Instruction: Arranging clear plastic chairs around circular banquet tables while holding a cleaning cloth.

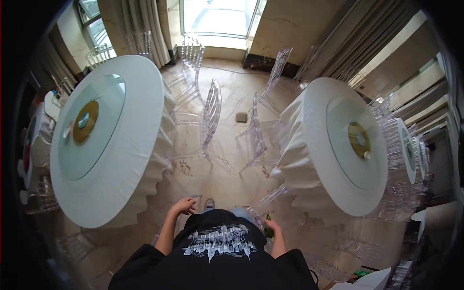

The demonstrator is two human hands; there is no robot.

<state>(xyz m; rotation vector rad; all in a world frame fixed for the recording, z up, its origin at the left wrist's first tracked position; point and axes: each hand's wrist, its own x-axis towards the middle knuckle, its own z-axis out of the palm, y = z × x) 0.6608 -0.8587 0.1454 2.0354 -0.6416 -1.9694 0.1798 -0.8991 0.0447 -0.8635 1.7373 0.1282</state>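
Note:
My left hand (184, 206) hangs beside my body with its fingers loosely bent and apart, and nothing shows in it. Close to its fingertips is the corner of a clear plastic chair (194, 196); I cannot tell whether they touch. My right hand (273, 227) is low at my other side, closed around a small dark green thing (267, 226) whose kind I cannot make out. Just ahead of that hand is another clear chair (270, 199), partly under the tablecloth's edge.
Round tables with white cloths stand left (140, 159) and right (309, 145), each with a glass turntable. Clear chairs (211, 116) stand between them on the marble floor (227, 186). A small square plate (241, 117) lies on the floor. Ahead is a window (220, 17).

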